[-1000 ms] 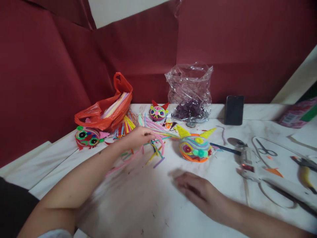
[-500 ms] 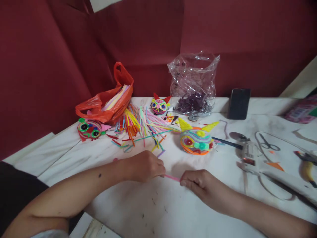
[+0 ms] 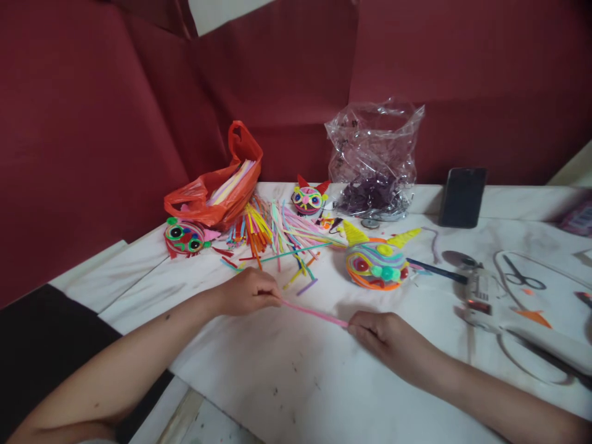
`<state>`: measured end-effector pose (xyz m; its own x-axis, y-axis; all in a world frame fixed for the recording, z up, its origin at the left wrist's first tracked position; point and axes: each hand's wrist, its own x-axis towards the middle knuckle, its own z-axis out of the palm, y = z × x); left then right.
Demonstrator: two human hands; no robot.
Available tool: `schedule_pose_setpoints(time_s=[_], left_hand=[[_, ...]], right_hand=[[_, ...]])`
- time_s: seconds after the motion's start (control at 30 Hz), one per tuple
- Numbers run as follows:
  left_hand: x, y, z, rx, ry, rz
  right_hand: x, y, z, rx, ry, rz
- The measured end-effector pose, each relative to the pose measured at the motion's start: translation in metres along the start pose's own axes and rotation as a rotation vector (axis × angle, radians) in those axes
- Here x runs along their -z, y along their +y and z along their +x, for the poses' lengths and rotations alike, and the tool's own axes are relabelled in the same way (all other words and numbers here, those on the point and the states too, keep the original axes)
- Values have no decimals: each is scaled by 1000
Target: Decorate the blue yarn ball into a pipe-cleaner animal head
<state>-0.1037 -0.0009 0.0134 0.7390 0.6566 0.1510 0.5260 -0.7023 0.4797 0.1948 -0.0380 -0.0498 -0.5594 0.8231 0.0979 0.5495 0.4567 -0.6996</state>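
A pink pipe cleaner (image 3: pixel 314 313) stretches nearly straight between my two hands, above the white marbled table. My left hand (image 3: pixel 250 291) pinches its left end. At the other end, my right hand (image 3: pixel 380 333) grips it between thumb and bent forefinger. Just beyond my right hand sits a colourful animal head (image 3: pixel 377 264) with yellow horns, red eyes and an orange rim. Past my left hand lie loose pipe cleaners (image 3: pixel 254 231) in many colours. Two smaller heads stand farther back: one with red ears (image 3: pixel 309 197), one with green-ringed eyes (image 3: pixel 185 237).
A red plastic bag (image 3: pixel 208 200) holding more pipe cleaners stands back left. Behind the heads is a clear bag (image 3: pixel 374 166) with dark purple contents. A phone (image 3: pixel 462 197) leans against the ledge. On the right lie a glue gun (image 3: pixel 490 302), its cord and scissors (image 3: pixel 522 274).
My left hand has moved left, away from my right hand, so a longer stretch of the pink pipe cleaner shows between them. The whole view has shifted slightly.
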Motion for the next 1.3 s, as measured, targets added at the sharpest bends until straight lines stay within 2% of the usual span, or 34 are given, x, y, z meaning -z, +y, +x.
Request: schedule_pose_setpoints(time_s=[0.07, 0.17, 0.23, 0.33, 0.37, 0.43, 0.47, 0.53, 0.63, 0.7, 0.87, 0.93, 1.07, 1.13, 1.23, 1.3], left_hand=[[4, 2, -3, -41, 16, 36], [10, 7, -10, -12, 69, 90], [8, 12, -15, -21, 127, 136], [-1, 20, -23, -148, 263, 314], [-3, 21, -25, -193, 309, 391], [-4, 19, -26, -239, 385, 474], [-2, 17, -25, -239, 377, 463], [4, 11, -22, -201, 285, 404], [14, 7, -18, -108, 139, 299], [17, 8, -17, -45, 107, 222], [12, 8, -19, 132, -24, 16], [6, 2, -20, 180, -7, 7], [-8, -13, -19, 167, 137, 117], [-12, -21, -19, 117, 146, 175], [-9, -28, -21, 67, 0, 93], [-3, -32, -23, 96, -102, 4]], right_hand=[[1, -1, 0, 2, 42, -13], [3, -4, -1, 43, 17, 22], [4, -6, -1, 48, 52, 36], [7, -8, -2, -8, 230, 26], [8, -9, -2, -13, 257, 20], [8, -12, -2, 19, 216, -4], [7, -13, -3, 43, 170, -23], [4, -13, -4, 74, 103, -66], [0, -10, -6, 98, 85, -76], [-1, -7, -7, 123, 77, -72], [-4, -1, -8, 189, 103, -157], [-5, 0, -8, 229, 106, -192], [-7, -1, -8, 204, 50, -242], [-7, -3, -7, 160, 22, -248], [-6, -6, -7, 125, 6, -272], [-6, -7, -7, 122, 2, -301]])
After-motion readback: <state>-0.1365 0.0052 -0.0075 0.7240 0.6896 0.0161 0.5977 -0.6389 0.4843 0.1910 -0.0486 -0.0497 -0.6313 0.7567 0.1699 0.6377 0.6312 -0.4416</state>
